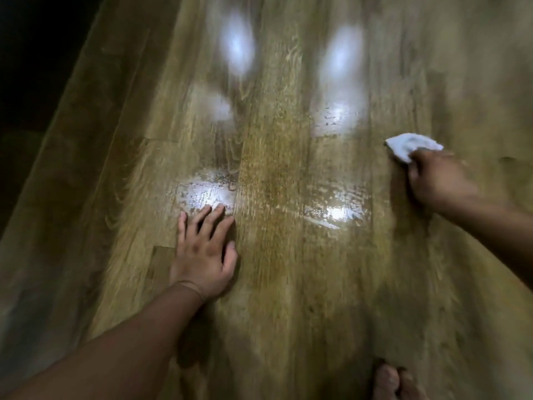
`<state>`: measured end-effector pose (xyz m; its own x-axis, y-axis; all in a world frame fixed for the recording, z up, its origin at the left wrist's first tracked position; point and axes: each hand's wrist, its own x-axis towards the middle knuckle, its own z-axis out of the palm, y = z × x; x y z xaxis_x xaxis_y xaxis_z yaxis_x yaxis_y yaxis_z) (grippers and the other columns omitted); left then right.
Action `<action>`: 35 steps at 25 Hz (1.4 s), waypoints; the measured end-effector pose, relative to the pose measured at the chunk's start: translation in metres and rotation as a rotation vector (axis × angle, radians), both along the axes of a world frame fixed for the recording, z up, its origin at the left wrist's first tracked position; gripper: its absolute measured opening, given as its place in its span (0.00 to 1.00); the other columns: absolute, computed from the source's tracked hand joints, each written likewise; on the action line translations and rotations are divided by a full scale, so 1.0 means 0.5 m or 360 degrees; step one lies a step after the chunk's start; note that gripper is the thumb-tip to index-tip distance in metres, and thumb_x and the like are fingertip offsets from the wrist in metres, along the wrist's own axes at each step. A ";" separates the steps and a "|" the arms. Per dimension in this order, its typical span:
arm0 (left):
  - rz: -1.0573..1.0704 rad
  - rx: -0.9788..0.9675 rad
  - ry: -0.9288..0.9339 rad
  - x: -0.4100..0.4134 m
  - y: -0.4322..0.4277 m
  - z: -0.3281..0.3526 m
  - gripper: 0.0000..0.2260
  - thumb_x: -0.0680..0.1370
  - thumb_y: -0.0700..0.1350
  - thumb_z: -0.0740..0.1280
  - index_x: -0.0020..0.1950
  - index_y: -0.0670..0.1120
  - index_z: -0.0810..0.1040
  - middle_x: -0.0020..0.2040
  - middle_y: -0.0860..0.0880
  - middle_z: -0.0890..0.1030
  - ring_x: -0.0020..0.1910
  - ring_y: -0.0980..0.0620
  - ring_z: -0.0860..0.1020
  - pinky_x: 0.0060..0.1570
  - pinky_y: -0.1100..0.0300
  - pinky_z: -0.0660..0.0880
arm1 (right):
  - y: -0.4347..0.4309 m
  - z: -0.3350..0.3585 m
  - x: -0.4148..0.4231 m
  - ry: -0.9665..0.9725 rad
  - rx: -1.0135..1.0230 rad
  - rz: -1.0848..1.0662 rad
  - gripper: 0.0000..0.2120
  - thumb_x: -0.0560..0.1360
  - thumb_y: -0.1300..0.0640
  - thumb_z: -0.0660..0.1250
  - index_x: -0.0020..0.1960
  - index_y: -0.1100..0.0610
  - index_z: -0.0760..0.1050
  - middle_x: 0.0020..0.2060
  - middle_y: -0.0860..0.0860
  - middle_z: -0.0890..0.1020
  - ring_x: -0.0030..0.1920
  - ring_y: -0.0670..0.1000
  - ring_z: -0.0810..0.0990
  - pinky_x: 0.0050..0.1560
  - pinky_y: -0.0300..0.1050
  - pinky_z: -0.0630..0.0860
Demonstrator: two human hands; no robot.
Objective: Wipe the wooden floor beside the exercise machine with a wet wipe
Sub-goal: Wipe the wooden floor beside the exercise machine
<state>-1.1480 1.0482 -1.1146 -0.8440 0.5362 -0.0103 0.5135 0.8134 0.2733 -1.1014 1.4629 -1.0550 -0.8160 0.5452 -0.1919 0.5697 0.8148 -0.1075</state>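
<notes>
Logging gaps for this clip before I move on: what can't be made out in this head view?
- Exercise machine: not identifiable; the left edge is only darkness.
- Wet wipe: its lower part is covered by the right hand; its contact with the wooden floor is unclear.
- Floor cleanliness: glare patches and motion blur hide any dirt.
- Toes: cut off by the bottom edge.
- Left hand: flat on the floor, but blurred.

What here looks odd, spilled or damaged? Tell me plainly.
Nothing looks damaged or spilled. The floor shows streaky patches under the light glare, one just past the left hand and one further right; they look like wet smears, though blur leaves that unsure. The right hand holds the wipe on the floor.
</notes>
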 end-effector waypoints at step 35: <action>0.0414 -0.0433 -0.0089 -0.104 -0.095 0.003 0.36 0.77 0.64 0.46 0.80 0.45 0.51 0.81 0.46 0.46 0.80 0.47 0.43 0.73 0.34 0.41 | -0.056 -0.045 -0.088 -0.0434 0.0204 -0.0532 0.32 0.74 0.47 0.50 0.75 0.60 0.62 0.75 0.63 0.59 0.75 0.65 0.58 0.69 0.76 0.58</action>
